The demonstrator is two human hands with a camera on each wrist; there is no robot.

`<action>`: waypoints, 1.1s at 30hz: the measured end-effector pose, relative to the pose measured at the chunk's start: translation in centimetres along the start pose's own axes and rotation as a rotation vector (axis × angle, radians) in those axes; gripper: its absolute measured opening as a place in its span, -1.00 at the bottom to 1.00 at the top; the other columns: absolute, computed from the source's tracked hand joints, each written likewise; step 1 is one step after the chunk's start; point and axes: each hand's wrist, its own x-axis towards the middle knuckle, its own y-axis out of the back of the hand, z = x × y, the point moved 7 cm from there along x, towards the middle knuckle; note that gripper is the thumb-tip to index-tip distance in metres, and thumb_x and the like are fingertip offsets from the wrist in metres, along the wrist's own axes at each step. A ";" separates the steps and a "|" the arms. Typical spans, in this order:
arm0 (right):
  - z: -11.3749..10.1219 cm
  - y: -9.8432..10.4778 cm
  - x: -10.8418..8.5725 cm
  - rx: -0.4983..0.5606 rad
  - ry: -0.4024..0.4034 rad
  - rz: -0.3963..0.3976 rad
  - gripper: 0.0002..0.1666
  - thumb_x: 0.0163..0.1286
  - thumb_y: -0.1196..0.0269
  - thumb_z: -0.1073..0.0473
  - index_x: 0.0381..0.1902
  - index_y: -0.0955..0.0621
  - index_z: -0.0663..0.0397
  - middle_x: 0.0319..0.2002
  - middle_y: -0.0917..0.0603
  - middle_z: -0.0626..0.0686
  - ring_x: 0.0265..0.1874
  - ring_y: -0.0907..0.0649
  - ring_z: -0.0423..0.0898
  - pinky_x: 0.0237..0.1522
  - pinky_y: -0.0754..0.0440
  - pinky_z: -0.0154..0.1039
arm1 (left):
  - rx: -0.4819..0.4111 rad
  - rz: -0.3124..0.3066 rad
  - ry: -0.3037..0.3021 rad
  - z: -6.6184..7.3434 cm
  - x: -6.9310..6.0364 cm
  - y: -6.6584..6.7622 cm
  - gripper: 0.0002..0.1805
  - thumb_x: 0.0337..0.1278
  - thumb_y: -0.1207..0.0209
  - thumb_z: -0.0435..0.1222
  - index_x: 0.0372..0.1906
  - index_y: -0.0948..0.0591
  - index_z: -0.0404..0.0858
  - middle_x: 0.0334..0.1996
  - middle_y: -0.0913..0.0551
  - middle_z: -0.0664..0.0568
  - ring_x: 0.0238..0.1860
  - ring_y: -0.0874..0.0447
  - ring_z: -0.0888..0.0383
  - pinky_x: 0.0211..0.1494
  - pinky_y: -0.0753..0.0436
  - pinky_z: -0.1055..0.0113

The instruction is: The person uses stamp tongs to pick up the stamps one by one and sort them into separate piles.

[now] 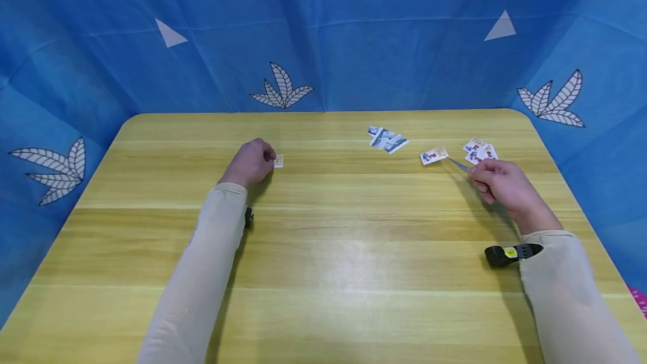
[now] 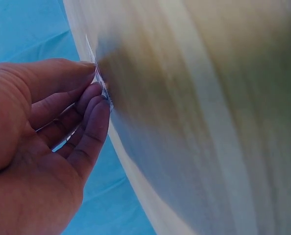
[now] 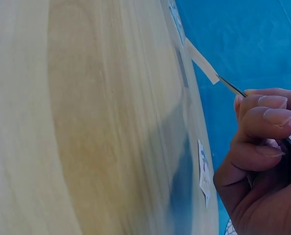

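On the left part of the table, my left hand has its thumb and curled fingertips on a small printed paper card, low at the tabletop. The left wrist view shows this card almost edge-on, partly hidden by the fingers. At the right, my right hand grips metal tweezers. Their tips hold one end of another printed card. From the right wrist, that card appears tilted and raised off the table, with the fingers curled round the tweezers.
Several overlapping blue-grey printed cards lie at the table's back, right of centre. A small pile of colourful cards lies just beyond my right hand. Blue patterned cloth hangs behind the wooden table and along its sides.
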 end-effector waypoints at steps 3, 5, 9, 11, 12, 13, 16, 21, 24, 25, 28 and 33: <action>0.1 0.5 0.0 0.011 -0.001 0.022 -0.70 0.54 -0.03 0.24 -0.40 -0.42 0.35 -0.64 -0.39 -0.06 -0.72 -0.36 -0.18 -0.69 -0.36 -0.31 | 0.001 0.002 0.002 0.0 0.0 0.0 -0.78 0.29 -0.10 -0.43 -0.04 -0.62 -0.42 -0.09 -0.51 -0.19 -0.13 -0.46 -0.06 0.00 -0.51 0.11; 0.2 1.1 -0.1 0.029 -0.001 0.038 -0.71 0.55 -0.02 0.22 -0.37 -0.45 0.33 -0.63 -0.40 -0.07 -0.71 -0.37 -0.19 -0.68 -0.36 -0.32 | 0.007 0.006 -0.003 0.1 0.1 0.0 -0.78 0.28 -0.09 -0.44 -0.05 -0.62 -0.43 -0.09 -0.51 -0.20 -0.14 -0.47 -0.06 0.00 -0.51 0.11; 0.4 2.1 -0.1 0.102 -0.004 0.074 -0.73 0.55 -0.02 0.20 -0.35 -0.48 0.26 -0.62 -0.42 -0.07 -0.70 -0.40 -0.20 -0.66 -0.37 -0.33 | 0.003 0.012 -0.015 0.3 0.4 0.1 -0.77 0.28 -0.09 -0.44 -0.04 -0.62 -0.44 -0.09 -0.51 -0.20 -0.13 -0.47 -0.07 0.00 -0.52 0.11; 0.5 2.6 0.0 0.139 -0.006 0.091 -0.73 0.55 -0.03 0.20 -0.36 -0.49 0.23 -0.62 -0.44 -0.07 -0.70 -0.41 -0.20 -0.66 -0.38 -0.35 | -0.006 0.017 -0.024 0.4 0.4 0.1 -0.77 0.28 -0.09 -0.44 -0.04 -0.62 -0.44 -0.08 -0.52 -0.21 -0.13 -0.48 -0.07 0.01 -0.52 0.11; 0.6 2.8 0.0 0.141 -0.006 0.102 -0.73 0.55 -0.03 0.20 -0.37 -0.49 0.23 -0.63 -0.45 -0.07 -0.70 -0.43 -0.20 -0.65 -0.39 -0.36 | -0.010 0.017 -0.025 0.4 0.4 0.1 -0.77 0.28 -0.09 -0.44 -0.04 -0.62 -0.44 -0.08 -0.52 -0.21 -0.12 -0.48 -0.07 0.01 -0.53 0.11; 0.7 2.9 0.0 0.152 -0.012 0.110 -0.73 0.54 -0.04 0.20 -0.39 -0.50 0.22 -0.63 -0.47 -0.07 -0.70 -0.44 -0.20 -0.65 -0.40 -0.37 | -0.012 0.017 -0.024 0.3 0.4 0.1 -0.77 0.28 -0.09 -0.44 -0.04 -0.63 -0.44 -0.07 -0.53 -0.21 -0.12 -0.48 -0.07 0.01 -0.53 0.11; 0.9 3.2 0.0 0.135 -0.036 0.129 -0.72 0.54 -0.03 0.18 -0.37 -0.51 0.20 -0.62 -0.49 -0.08 -0.67 -0.47 -0.21 -0.63 -0.43 -0.38 | -0.009 0.018 -0.017 0.2 0.3 0.0 -0.77 0.26 -0.10 -0.45 -0.05 -0.63 -0.44 -0.08 -0.54 -0.21 -0.13 -0.49 -0.07 0.00 -0.53 0.11; 1.3 3.9 -0.1 0.152 -0.073 0.177 -0.72 0.56 -0.01 0.16 -0.34 -0.55 0.14 -0.60 -0.52 -0.09 -0.66 -0.49 -0.22 -0.60 -0.45 -0.39 | 0.005 0.019 -0.016 0.1 0.2 -0.1 -0.77 0.26 -0.10 -0.45 -0.05 -0.63 -0.44 -0.10 -0.53 -0.21 -0.13 -0.48 -0.07 0.00 -0.53 0.11; 1.4 4.5 0.0 0.237 -0.094 0.223 -0.73 0.54 -0.04 0.17 -0.35 -0.57 0.12 -0.60 -0.54 -0.08 -0.66 -0.50 -0.22 -0.61 -0.46 -0.39 | 0.009 0.021 -0.009 0.2 0.1 -0.1 -0.78 0.25 -0.10 -0.45 -0.06 -0.63 -0.44 -0.11 -0.53 -0.21 -0.13 -0.48 -0.07 0.00 -0.53 0.12; 1.5 4.6 0.1 0.260 -0.101 0.245 -0.74 0.54 -0.05 0.18 -0.35 -0.57 0.13 -0.60 -0.54 -0.08 -0.66 -0.50 -0.22 -0.61 -0.47 -0.39 | 0.010 0.022 -0.007 0.2 0.1 0.0 -0.78 0.25 -0.10 -0.45 -0.06 -0.63 -0.44 -0.11 -0.52 -0.21 -0.13 -0.48 -0.07 0.00 -0.53 0.12; 1.8 5.1 0.2 0.316 -0.120 0.316 -0.76 0.52 -0.06 0.19 -0.34 -0.57 0.15 -0.60 -0.56 -0.08 -0.68 -0.50 -0.22 -0.64 -0.46 -0.39 | 0.007 0.023 -0.005 0.2 0.1 0.0 -0.78 0.25 -0.10 -0.45 -0.06 -0.63 -0.44 -0.11 -0.53 -0.21 -0.14 -0.49 -0.07 -0.01 -0.53 0.12; 2.3 5.6 0.2 0.338 -0.153 0.381 -0.77 0.52 -0.06 0.20 -0.34 -0.60 0.09 -0.60 -0.56 -0.08 -0.69 -0.50 -0.22 -0.65 -0.43 -0.38 | -0.001 0.020 -0.007 0.1 0.0 -0.1 -0.78 0.27 -0.09 -0.44 -0.06 -0.62 -0.45 -0.11 -0.52 -0.21 -0.14 -0.49 -0.07 -0.02 -0.53 0.12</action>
